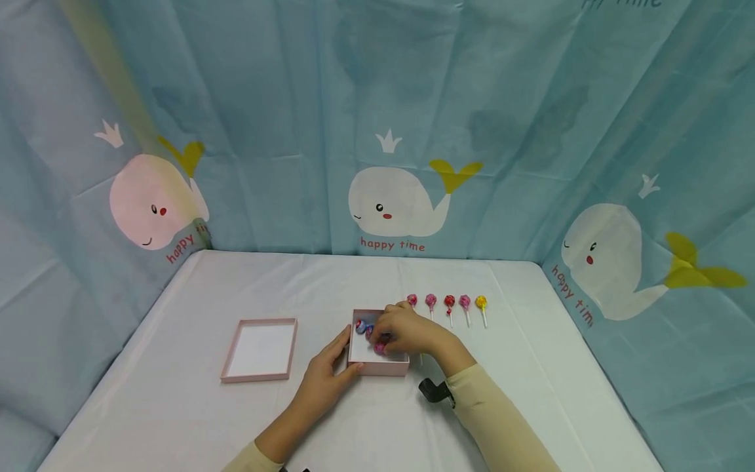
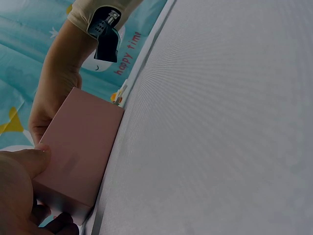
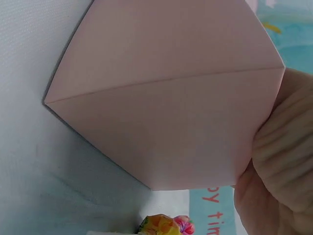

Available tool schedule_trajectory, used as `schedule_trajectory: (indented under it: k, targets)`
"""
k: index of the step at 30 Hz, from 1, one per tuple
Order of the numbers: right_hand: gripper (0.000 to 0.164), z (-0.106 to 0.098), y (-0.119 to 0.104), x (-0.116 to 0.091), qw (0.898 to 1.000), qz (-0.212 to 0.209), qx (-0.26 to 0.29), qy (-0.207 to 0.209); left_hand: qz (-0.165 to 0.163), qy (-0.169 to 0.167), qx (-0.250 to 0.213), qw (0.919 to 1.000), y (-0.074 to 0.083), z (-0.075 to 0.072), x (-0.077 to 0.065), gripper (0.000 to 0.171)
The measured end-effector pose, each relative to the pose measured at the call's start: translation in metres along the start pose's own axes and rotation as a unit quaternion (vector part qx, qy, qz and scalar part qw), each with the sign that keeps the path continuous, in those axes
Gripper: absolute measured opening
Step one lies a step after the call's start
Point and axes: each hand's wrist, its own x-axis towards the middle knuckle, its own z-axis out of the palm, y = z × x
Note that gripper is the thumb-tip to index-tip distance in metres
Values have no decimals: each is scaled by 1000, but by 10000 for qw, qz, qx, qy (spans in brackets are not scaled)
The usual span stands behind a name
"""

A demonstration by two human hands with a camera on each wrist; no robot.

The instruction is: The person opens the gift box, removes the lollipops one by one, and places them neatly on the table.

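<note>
A pink box [image 1: 383,369] with a white inside stands at the middle of the table. My left hand [image 1: 323,377] grips its left side, thumb at the near corner; in the left wrist view the thumb lies against the pink wall. My right hand [image 1: 407,330] reaches over the right wall into the box, its fingers bent down around a pink lollipop [image 1: 380,348]. Left of those fingers lies a blue and red lollipop [image 1: 360,326], with a purple one [image 1: 369,332] beside it. The hand hides the right part of the inside.
A row of wrapped lollipops [image 1: 449,301], pink, red and yellow, lies behind and right of the box. The shallow pink lid [image 1: 290,349] rests at the left, white inside up. A whale-print curtain [image 1: 283,196] surrounds the white table [image 1: 177,406].
</note>
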Motion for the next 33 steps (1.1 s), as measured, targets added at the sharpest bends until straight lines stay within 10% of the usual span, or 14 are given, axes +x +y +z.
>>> schedule_trajectory:
  k: [20, 33]
  targets:
    - [18, 3, -2, -1, 9997, 56, -120, 202, -140, -73, -101, 9998, 2, -1, -1, 84]
    - [23, 4, 2, -10, 9861, 385, 930, 1325, -149, -15, -18, 9999, 2, -1, 0, 83]
